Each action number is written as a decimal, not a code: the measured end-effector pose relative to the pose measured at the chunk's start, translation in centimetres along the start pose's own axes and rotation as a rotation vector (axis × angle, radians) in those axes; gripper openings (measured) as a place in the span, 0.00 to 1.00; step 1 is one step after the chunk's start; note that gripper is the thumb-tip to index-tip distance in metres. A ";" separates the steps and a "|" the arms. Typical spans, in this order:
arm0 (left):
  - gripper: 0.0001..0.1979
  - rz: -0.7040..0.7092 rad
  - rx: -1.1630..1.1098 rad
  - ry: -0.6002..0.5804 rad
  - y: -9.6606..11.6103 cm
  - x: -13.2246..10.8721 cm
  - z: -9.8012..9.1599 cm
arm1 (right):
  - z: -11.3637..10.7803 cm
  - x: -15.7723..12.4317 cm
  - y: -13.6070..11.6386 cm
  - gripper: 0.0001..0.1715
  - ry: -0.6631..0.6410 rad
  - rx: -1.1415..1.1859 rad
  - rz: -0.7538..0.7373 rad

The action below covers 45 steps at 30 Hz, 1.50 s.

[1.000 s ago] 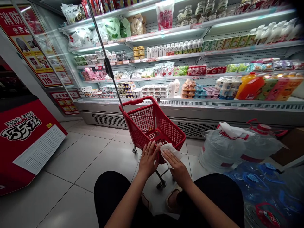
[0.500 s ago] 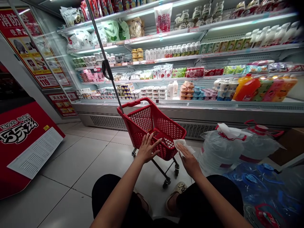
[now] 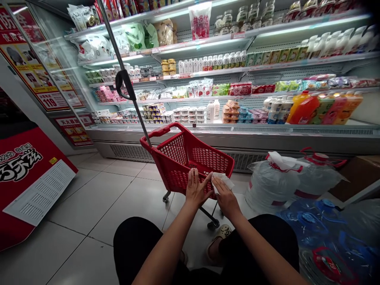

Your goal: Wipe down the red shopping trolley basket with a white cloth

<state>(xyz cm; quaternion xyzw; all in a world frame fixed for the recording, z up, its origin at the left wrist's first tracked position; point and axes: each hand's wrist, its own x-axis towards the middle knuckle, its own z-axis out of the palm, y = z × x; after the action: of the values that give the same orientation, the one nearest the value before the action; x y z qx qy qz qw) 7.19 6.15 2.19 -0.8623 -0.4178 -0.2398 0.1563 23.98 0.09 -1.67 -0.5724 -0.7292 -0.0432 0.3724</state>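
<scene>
A red plastic shopping cart [image 3: 170, 174] with latticed walls stands in front of me on wheels. My left hand [image 3: 196, 190] lies against the cart's near side, fingers stretched out and thumb spread toward the right hand. Close beside it, my right hand [image 3: 228, 200] holds a crumpled white tissue [image 3: 227, 181] against the near wall by the right end. The thumb and fingers of the two hands come almost together there; I cannot tell whether they touch. A grey pole [image 3: 114, 47] with a black clip rises at the cart's left end.
Behind the cart runs a refrigerated display shelf [image 3: 208, 130] stocked with dairy and drinks. On the right stand bagged water jugs [image 3: 271, 186], blue bottles [image 3: 311, 221] and a cardboard box [image 3: 358, 174]. A red freezer cabinet [image 3: 32, 202] is at left, with tiled floor [image 3: 97, 198] between.
My left hand has moved right along the cart, and my right hand with the tissue has moved left, bringing them close together. The cart has turned slightly, and the view has shifted a little.
</scene>
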 end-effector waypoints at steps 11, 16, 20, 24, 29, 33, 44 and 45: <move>0.39 0.022 0.071 0.009 -5.3 0.7 -2.1 | -2.7 -1.5 4.9 0.38 -0.003 -0.036 0.140; 0.41 -0.011 0.091 0.000 -5.4 -0.2 -2.4 | -0.5 0.2 2.3 0.38 0.017 -0.036 0.130; 0.43 -0.037 0.113 0.000 -5.1 -0.6 -2.4 | 1.0 2.1 0.1 0.41 0.014 -0.062 0.043; 0.44 -0.077 0.130 -0.002 -4.8 -0.7 -2.2 | 2.0 4.0 -2.3 0.41 -0.029 -0.099 -0.024; 0.44 -0.069 0.133 -0.017 -5.0 -0.9 -2.4 | 1.8 4.3 -2.3 0.43 -0.061 -0.093 -0.064; 0.42 -0.042 0.121 -0.025 -5.5 -1.4 -2.8 | 0.4 2.8 1.4 0.36 -0.046 -0.063 0.021; 0.48 -0.065 0.137 -0.049 -3.4 -1.4 -2.7 | 2.3 4.6 -1.2 0.34 -0.039 0.051 0.033; 0.48 -0.050 0.135 -0.053 -3.6 -1.4 -2.9 | 2.6 4.9 -1.9 0.35 -0.051 0.063 -0.001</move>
<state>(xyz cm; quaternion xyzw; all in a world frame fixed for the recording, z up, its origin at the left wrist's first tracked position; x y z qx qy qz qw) 2.73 6.06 4.09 -0.8450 -0.4584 -0.1924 0.1968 20.74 4.64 0.06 -0.5609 -0.7399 -0.0055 0.3714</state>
